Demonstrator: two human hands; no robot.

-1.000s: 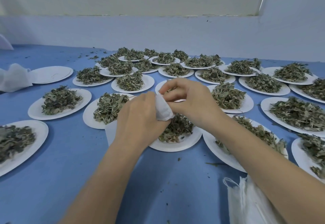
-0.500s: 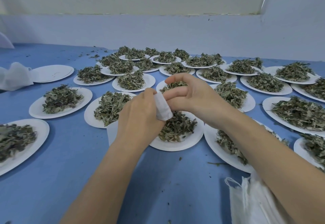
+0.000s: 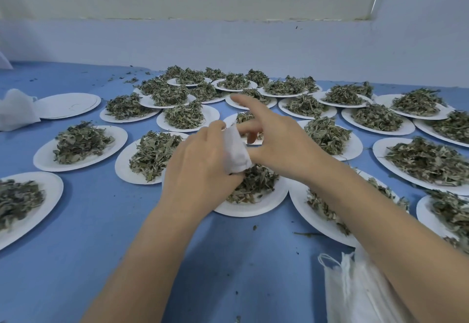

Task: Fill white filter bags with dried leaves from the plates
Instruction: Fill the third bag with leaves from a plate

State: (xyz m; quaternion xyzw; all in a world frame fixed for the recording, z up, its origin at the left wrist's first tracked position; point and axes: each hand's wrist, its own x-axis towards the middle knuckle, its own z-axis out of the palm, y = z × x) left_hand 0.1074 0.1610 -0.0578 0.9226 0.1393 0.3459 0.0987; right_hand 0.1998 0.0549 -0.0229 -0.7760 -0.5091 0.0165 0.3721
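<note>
The left hand (image 3: 200, 170) closes its grip on a white filter bag (image 3: 236, 154), held upright directly above the nearest plate (image 3: 253, 209) of dried leaves (image 3: 251, 183). The right hand (image 3: 276, 142), fingers spread and empty, hovers beside the bag's mouth, nearer the leaves.

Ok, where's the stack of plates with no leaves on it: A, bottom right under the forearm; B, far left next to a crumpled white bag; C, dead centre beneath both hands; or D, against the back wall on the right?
B: the bare plate stack lies at far left, beside the crumpled white bag.
</note>
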